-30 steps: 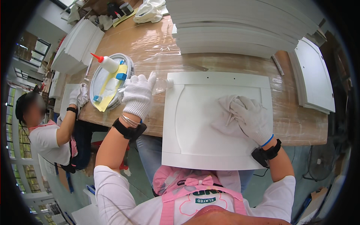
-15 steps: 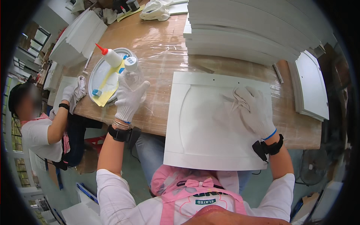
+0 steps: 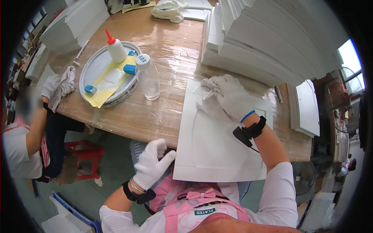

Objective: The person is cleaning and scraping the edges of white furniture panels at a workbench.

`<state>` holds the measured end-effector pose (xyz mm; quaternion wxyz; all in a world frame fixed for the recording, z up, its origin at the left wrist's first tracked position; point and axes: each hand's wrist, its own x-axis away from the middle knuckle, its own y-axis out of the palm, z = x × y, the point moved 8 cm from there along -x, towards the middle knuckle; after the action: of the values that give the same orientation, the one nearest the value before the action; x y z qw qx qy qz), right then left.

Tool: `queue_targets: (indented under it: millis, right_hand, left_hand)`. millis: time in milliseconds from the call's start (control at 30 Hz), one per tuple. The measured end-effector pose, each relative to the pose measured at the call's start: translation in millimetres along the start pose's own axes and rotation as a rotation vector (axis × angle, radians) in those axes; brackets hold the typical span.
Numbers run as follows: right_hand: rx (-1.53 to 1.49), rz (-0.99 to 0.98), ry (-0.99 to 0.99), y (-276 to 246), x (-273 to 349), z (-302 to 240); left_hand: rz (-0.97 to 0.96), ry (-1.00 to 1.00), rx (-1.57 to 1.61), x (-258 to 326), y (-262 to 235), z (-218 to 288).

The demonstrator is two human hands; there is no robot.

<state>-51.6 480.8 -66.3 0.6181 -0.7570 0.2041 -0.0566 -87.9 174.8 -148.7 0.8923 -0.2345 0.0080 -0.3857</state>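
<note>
A white cabinet door panel lies on the wooden table, its near edge hanging over the table's front. My right hand, in a white glove, presses a white cloth against the panel's far left corner. My left hand, also gloved, hangs off the table near the panel's near left corner, fingers loosely spread, holding nothing. A clear plastic bottle with a white cap stands on the table to the panel's left.
A round metal tray holds a white squeeze bottle with a red tip, a yellow sheet and blue blocks. Stacked white panels fill the back right. Another person sits at the left, a gloved hand on a cloth. A red stool stands below.
My left hand has left the bottle standing beside the tray and dropped back below the table edge. My right hand slid the cloth to the panel's far left corner.
</note>
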Motion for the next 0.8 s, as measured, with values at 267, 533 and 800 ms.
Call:
queue_targets:
  millis: [267, 533, 800]
  right_hand:
    - [0.025, 0.115, -0.065, 63.3, -23.3, -51.9]
    - [0.056, 0.008, 0.009, 68.7, -63.4, -60.4]
    - [0.067, -0.042, -0.032, 74.5, -48.5, -56.3]
  left_hand:
    - [-0.619, -0.346, 0.745, 28.1, 96.9, -34.8]
    - [-0.656, -0.363, 0.808, 26.2, 98.1, -31.6]
    - [-0.634, -0.359, 0.801, 26.7, 96.0, -28.9]
